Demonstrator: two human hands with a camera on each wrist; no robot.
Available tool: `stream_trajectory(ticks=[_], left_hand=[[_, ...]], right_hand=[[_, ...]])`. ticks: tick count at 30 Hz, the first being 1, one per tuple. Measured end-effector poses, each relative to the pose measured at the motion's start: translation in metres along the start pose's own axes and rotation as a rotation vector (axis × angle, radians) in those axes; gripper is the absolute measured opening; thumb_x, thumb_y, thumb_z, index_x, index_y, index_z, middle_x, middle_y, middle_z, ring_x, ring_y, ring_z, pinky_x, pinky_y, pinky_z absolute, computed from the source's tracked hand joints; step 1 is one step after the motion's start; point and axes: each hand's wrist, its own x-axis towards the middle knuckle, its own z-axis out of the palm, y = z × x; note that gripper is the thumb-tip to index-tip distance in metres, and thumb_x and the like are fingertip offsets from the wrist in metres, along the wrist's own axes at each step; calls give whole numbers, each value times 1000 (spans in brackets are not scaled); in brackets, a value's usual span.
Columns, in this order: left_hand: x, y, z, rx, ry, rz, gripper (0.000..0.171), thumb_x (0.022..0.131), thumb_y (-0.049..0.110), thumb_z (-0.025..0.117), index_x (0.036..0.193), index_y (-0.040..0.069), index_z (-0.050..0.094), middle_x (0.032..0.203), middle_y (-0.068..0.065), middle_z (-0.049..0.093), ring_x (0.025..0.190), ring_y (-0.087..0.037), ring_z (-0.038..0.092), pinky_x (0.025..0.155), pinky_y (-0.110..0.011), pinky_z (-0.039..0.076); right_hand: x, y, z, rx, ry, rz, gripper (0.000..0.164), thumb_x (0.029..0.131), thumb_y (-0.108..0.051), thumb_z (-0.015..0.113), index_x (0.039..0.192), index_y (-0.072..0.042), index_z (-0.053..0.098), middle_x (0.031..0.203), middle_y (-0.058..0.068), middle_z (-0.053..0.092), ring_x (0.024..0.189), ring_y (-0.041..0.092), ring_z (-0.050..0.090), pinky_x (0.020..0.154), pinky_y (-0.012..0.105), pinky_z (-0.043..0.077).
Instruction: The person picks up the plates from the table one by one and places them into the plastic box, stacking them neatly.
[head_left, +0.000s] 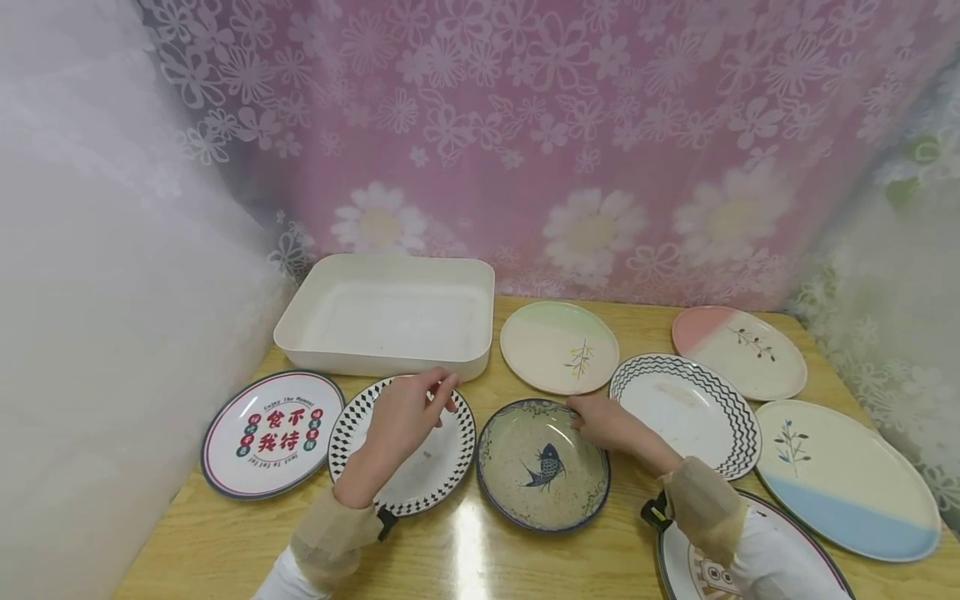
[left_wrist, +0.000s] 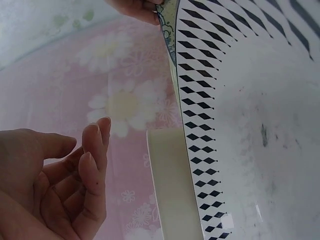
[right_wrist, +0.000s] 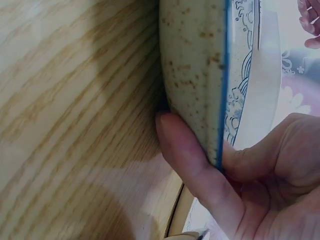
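Located fish bowl [head_left: 543, 479] at near centre of surface [head_left: 540, 568], between diamond-rimmed plate [head_left: 427, 454] on left and wavy-rimmed plate [head_left: 684, 412] on right. Confirmed fish bowl's far right rim pinched between thumb and finger of right hand [head_left: 606, 422]. Observed left hand [head_left: 403, 410] empty, fingers loosely bent, above diamond-rimmed plate.

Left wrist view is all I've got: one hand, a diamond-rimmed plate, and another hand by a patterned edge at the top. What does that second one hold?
Observer: The right hand grips a fish-painted dish, blue fish in the middle.
Operator: Just from on top?
Observer: No. The right wrist camera shows a finger against the dish's outer side, low by the table, with the thumb across the edge.
Operator: And what's right of that dish?
Observer: A wavy-rimmed plate, partly behind the forearm.
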Motion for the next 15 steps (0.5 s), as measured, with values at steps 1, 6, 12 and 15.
stream_trajectory(ticks=[1, 6, 12, 15], left_hand=[[0, 0, 0, 1, -3, 0, 19, 105, 28, 58, 100, 18, 74, 72, 13, 71, 47, 3, 53, 43, -23, 39], [0, 1, 1, 7, -10, -2, 20, 105, 28, 57, 101, 17, 74, 72, 13, 71, 47, 3, 53, 45, -23, 40], [-1, 3, 2, 0, -26, -3, 21, 105, 28, 57, 106, 14, 74, 73, 11, 71, 47, 3, 54, 44, -23, 40], [0, 5, 4, -18, -61, -12, 23, 105, 27, 57, 109, 11, 73, 76, 7, 73, 49, 0, 57, 46, -24, 42]], right_hand=[[-1, 0, 0, -14, 6, 8, 7, 99, -2, 55, 102, -4, 61, 84, 6, 56, 73, 20, 54, 61, 30, 47], [-4, 0, -5, -31, 26, 78, 24, 98, -2, 54, 120, 3, 61, 90, 10, 60, 75, 22, 56, 59, 30, 47], [-10, -2, -16, -33, 56, 67, 18, 99, -1, 50, 113, 4, 60, 88, 10, 59, 73, 22, 55, 56, 29, 45], [-16, -4, -26, -5, 99, 34, 9, 99, 0, 49, 99, -1, 58, 79, 8, 55, 68, 21, 52, 55, 29, 43]])
